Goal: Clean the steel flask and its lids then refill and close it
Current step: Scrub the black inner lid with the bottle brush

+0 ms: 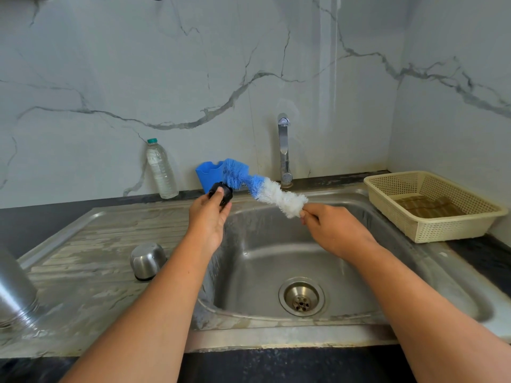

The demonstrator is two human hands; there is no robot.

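My left hand grips a small black inner lid above the sink's left rim. My right hand holds a bottle brush by its handle, which the fingers hide; its blue and white bristles slant up to the left, and the blue tip touches the lid. The steel flask lies at the far left edge on the drainboard, only partly in view. A steel cup lid stands upside down on the drainboard.
The steel sink with its drain lies below both hands. A tap stands behind it, with no water seen running. A plastic water bottle and a blue holder stand by the wall. A cream basket sits at the right.
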